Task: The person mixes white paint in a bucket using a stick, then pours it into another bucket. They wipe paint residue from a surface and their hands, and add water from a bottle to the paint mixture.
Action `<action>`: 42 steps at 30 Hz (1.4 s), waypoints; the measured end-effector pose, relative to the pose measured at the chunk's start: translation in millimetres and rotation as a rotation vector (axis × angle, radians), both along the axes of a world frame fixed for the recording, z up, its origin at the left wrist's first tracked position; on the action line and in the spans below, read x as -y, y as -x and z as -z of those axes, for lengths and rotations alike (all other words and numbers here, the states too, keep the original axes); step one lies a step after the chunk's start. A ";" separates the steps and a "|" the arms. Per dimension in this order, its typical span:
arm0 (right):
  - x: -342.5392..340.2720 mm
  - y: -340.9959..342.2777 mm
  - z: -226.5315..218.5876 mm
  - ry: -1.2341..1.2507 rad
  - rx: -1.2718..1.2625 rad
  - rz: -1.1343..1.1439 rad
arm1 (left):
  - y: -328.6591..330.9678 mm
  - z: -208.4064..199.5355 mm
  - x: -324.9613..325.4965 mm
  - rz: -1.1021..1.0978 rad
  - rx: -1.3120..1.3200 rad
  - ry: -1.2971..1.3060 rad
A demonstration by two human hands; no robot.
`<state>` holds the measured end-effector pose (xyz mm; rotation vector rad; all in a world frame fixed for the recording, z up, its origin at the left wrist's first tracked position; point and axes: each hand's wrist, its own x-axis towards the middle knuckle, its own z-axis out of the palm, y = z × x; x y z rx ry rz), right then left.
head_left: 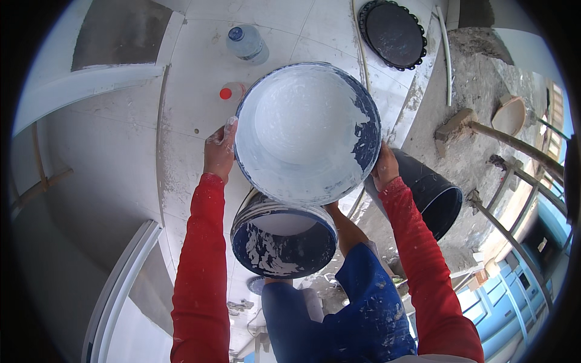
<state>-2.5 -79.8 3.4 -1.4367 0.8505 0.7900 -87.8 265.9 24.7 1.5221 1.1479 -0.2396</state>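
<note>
Okay, both sides are on it: I've got my left grip (221, 148) closed against one flank and my right grip (386, 168) clamped lower on the opposite flank, some fingers lost behind the wall. Between them sits the large bucket (302, 130), up in front of me, mouth tipped toward my camera, white smeared right across the inside, dark wall bare on the right. Looks like stiff plastic, so I'd expect it to hold its shape under a squeeze and take knocks well. Weight's the open question; I can't tell whether that pale circle is a coated bottom or a layer of material. If it's only coated, I'd call it light but bulky. Wet smears would make it slick, so I'd favour the outside just under the rim, hands opposite, palms flat. Just below, overlapped by its lower edge, a second bucket (284, 254) gapes, white caked inside; contact between the two, I can't judge. Right of that, a black bucket (426, 187) leans over. Farther out on the floor (193, 91): a blue-capped bottle (251, 48), a red-capped bottle (235, 92), and a round black lid (393, 35).
</note>
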 end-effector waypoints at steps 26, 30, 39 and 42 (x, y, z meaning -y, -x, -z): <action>218.2 -3.2 -105.9 0.624 0.768 -2.085 | 496.0 -100.5 437.1 -0.262 -0.771 0.276; 236.0 -20.5 -75.5 0.614 0.861 -2.160 | 484.7 -91.1 499.7 -0.431 -0.570 0.182; 318.3 -124.3 -72.0 0.790 0.788 -2.037 | 559.7 -122.4 701.9 -0.931 -0.407 0.127; 372.3 -177.2 -79.0 0.812 0.813 -1.837 | 564.4 -131.2 798.7 -0.736 -0.582 0.417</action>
